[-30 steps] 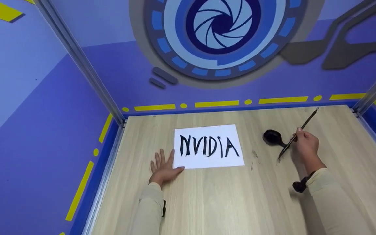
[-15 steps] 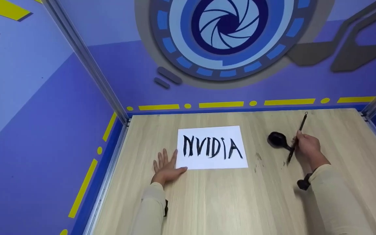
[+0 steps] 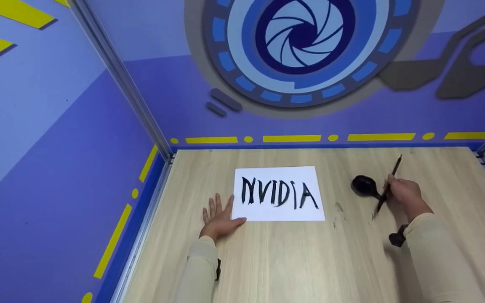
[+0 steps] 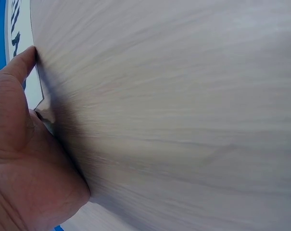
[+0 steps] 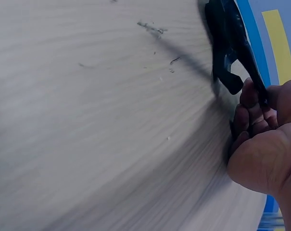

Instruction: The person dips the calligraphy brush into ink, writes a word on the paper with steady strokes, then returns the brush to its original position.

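My left hand lies with fingers spread at the left edge of a white sheet of paper, its thumb at the lower left corner. Black brushed letters reading "NVIDIA" run across the sheet. In the left wrist view the thumb touches the paper's edge. To the right of the sheet, my right hand pinches a thin dark brush, slanted with its tip down towards me. The brush crosses the handle end of a black spoon-shaped dish; whether they touch is unclear. The dish's contents look black.
Dark smudges mark the wooden table between paper and dish. Patterned blue-purple panels stand behind and at the sides, with metal posts in the corners.
The brush has become steeper in my right hand, its upper end swinging left relative to the dish. My left hand and the paper keep their places; the head view has shifted slightly.
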{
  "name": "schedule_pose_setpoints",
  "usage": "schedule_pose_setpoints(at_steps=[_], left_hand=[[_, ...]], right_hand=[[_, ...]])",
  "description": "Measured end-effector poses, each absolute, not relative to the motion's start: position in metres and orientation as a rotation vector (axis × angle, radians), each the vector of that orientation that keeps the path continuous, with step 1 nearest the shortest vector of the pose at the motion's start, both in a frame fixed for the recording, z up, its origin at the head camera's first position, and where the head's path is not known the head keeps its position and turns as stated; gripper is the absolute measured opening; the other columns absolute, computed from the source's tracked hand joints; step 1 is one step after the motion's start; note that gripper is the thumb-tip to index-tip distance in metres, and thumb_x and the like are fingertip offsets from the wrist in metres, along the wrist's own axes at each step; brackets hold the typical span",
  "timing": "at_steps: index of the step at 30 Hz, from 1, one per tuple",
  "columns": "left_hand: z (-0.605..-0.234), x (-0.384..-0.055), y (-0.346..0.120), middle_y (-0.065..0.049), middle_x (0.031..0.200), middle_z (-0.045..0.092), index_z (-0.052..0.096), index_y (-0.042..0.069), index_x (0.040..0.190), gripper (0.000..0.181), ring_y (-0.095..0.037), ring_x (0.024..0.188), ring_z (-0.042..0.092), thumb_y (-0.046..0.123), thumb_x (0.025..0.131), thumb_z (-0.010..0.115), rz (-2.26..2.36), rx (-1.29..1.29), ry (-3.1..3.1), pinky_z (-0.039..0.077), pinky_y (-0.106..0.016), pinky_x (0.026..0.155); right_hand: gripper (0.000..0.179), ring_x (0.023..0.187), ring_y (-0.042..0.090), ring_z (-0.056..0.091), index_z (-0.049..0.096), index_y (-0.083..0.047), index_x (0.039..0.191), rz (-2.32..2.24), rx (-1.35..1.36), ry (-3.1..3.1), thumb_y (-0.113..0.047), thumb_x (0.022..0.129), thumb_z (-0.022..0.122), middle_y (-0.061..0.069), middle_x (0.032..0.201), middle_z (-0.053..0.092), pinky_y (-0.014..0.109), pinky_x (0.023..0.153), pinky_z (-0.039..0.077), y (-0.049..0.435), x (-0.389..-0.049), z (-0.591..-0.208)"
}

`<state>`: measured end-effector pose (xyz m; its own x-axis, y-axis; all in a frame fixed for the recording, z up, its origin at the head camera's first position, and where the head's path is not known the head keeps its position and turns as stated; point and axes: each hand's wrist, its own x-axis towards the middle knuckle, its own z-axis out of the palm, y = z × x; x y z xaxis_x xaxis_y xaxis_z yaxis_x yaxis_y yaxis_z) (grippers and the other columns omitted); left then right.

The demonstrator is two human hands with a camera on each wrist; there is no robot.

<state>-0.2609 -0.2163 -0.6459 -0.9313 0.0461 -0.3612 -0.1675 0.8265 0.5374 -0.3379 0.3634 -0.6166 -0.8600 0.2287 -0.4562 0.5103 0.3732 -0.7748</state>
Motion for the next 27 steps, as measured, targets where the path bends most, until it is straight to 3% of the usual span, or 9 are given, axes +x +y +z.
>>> schedule_pose_setpoints(at_steps=[7,16,27], left_hand=[[-0.654,-0.261,-0.218,-0.014,0.179,-0.026,0.010,0.033,0.173,0.099,-0.039,0.165,-0.030,0.070,0.096,0.060,0.801,-0.098,2.648,-0.022,-0.065,0.130],[-0.660,-0.262,-0.226,-0.014,0.179,-0.024,0.011,0.034,0.173,0.099,-0.039,0.165,-0.029,0.067,0.095,0.063,0.804,-0.117,2.675,-0.019,-0.065,0.130],[-0.659,-0.257,-0.226,-0.017,0.179,-0.023,0.013,0.031,0.173,0.100,-0.041,0.165,-0.028,0.069,0.095,0.063,0.847,-0.103,2.679,-0.022,-0.067,0.129]], right_hand=[[0.053,0.090,0.013,0.058,0.073,-0.018,0.094,-1.475,0.674,2.328,-0.055,0.111,0.039,-0.012,0.083,0.063,0.035,0.093,0.045,0.359,-0.338,-0.618],[0.058,0.085,0.023,0.054,0.066,-0.017,0.075,-1.272,0.609,2.445,-0.050,0.112,0.035,-0.005,0.073,0.057,0.040,0.090,0.046,0.343,-0.344,-0.610],[0.060,0.091,0.021,0.057,0.069,-0.016,0.081,-1.255,0.522,2.324,-0.048,0.113,0.029,-0.004,0.077,0.060,0.042,0.100,0.044,0.351,-0.348,-0.600]])
